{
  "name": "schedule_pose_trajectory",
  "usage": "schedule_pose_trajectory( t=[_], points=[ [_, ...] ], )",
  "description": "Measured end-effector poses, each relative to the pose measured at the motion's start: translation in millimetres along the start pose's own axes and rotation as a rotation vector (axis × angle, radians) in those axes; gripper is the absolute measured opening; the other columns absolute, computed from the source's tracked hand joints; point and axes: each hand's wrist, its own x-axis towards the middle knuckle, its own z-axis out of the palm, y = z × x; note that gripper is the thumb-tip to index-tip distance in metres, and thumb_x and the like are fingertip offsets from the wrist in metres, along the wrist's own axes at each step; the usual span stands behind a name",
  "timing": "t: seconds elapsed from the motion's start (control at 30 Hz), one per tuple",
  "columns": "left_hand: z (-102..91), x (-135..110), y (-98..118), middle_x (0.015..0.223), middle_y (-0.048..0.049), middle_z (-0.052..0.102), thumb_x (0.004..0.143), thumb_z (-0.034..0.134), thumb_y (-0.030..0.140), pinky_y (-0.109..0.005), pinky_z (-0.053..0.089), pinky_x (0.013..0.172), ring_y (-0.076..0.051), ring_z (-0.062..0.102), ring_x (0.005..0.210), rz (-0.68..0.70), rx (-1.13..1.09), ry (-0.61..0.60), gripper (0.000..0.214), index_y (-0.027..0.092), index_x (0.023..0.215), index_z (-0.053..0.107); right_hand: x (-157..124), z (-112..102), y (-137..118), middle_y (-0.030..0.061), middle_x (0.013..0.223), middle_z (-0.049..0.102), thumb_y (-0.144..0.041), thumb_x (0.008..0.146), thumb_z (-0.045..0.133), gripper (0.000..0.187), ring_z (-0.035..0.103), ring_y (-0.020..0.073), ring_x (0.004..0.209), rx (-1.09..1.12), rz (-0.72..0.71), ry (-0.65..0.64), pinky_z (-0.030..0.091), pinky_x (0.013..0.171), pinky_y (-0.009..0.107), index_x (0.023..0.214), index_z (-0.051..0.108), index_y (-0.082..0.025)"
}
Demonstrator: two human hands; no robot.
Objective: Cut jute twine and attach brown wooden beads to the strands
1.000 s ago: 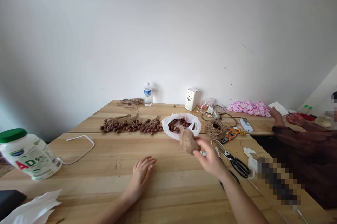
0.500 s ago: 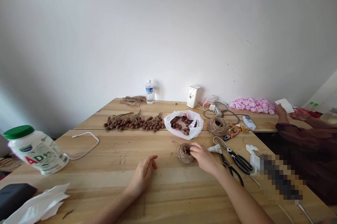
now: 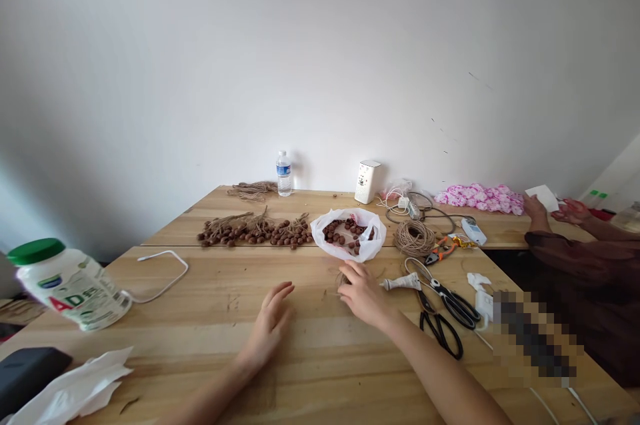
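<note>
My right hand [image 3: 365, 295] is curled over a small bundle of brown twine [image 3: 344, 277]. Most of the bundle is hidden behind my fingers, with only its left edge and a few loose strands showing. My left hand [image 3: 270, 325] is a little left of it over the table, fingers extended, holding nothing and slightly blurred. Just beyond the right hand sits a white plastic bag [image 3: 325, 238], rolled open, with brown round beads or nuts [image 3: 345, 235] inside. A white tube [image 3: 403, 282] lies beside the right hand.
Bunches of brown balls on twine [image 3: 255, 232] lie at back left, near a water bottle [image 3: 284, 175]. On the right are a twine coil [image 3: 415, 238], pliers [image 3: 443, 252] and black scissors [image 3: 455, 305]. A green-lidded jar [image 3: 75, 288] stands left. Another person's hands [image 3: 537, 208] hold white paper.
My right hand has shifted left and now covers most of the twine bundle, uncovering more of the white tube. My left hand has risen slightly, its fingers extended.
</note>
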Motion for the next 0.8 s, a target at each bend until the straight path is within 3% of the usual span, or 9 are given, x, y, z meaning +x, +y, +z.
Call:
schedule_pose_trajectory(
  t=[0.07, 0.13, 0.23, 0.3, 0.57, 0.8],
  points=[
    [-0.4, 0.9, 0.7, 0.135, -0.0106, 0.049, 0.087, 0.045, 0.032, -0.046, 0.036, 0.107, -0.024, 0.044, 0.127, -0.023, -0.017, -0.013, 0.038, 0.023, 0.122, 0.054, 5.3, 4.0, 4.1, 0.0089, 0.106, 0.065, -0.016, 0.081, 0.062, 0.013, 0.051, 0.0252, 0.113, 0.184, 0.092, 0.097, 0.040, 0.098, 0.044, 0.073, 0.071, -0.020],
    [-0.7, 2.5, 1.7, 0.131, -0.0105, 0.053, 0.087, 0.046, 0.035, -0.046, 0.038, 0.106, -0.024, 0.048, 0.124, -0.027, -0.018, -0.036, 0.037, 0.023, 0.121, 0.055, 10.2, -0.4, 13.5, 0.0084, 0.092, 0.069, -0.026, 0.082, 0.062, 0.012, 0.060, 0.0230, 0.096, 0.516, 0.270, 0.213, 0.047, 0.089, 0.041, 0.077, 0.071, -0.019],
    [-0.7, 4.2, 5.1, 0.121, -0.0110, 0.061, 0.087, 0.046, 0.036, -0.046, 0.041, 0.103, -0.025, 0.054, 0.117, -0.020, 0.000, -0.074, 0.035, 0.022, 0.114, 0.060, 14.6, -18.5, 29.9, 0.0062, 0.076, 0.069, -0.043, 0.070, 0.072, 0.028, 0.064, 0.0206, 0.076, 1.005, 0.552, 0.406, 0.051, 0.077, 0.038, 0.078, 0.069, -0.017],
    [-0.7, 4.4, 8.6, 0.115, -0.0113, 0.064, 0.086, 0.046, 0.037, -0.045, 0.045, 0.100, -0.025, 0.058, 0.112, -0.019, 0.012, -0.091, 0.034, 0.020, 0.110, 0.063, 15.1, -32.4, 38.4, 0.0028, 0.069, 0.066, -0.048, 0.064, 0.075, 0.035, 0.063, 0.0178, 0.069, 1.148, 0.623, 0.505, 0.052, 0.076, 0.037, 0.077, 0.067, -0.017],
    [-2.1, 3.2, 19.5, 0.104, -0.0108, 0.069, 0.086, 0.045, 0.036, -0.040, 0.051, 0.091, -0.024, 0.064, 0.101, 0.006, 0.012, -0.087, 0.031, 0.019, 0.102, 0.066, 11.4, -62.3, 36.7, -0.0019, 0.062, 0.061, -0.041, 0.061, 0.081, 0.032, 0.060, 0.0127, 0.064, 1.370, 0.576, 0.611, 0.052, 0.070, 0.032, 0.077, 0.066, -0.017],
    [-1.0, 3.6, 18.9, 0.100, -0.0106, 0.069, 0.086, 0.046, 0.035, -0.038, 0.053, 0.086, -0.023, 0.065, 0.096, 0.021, 0.011, -0.082, 0.029, 0.018, 0.098, 0.067, 10.0, -85.6, 15.5, -0.0045, 0.058, 0.054, -0.032, 0.070, 0.076, 0.019, 0.054, 0.0114, 0.063, 1.464, 0.385, 0.661, 0.050, 0.065, 0.030, 0.081, 0.067, -0.020]
  ],
)
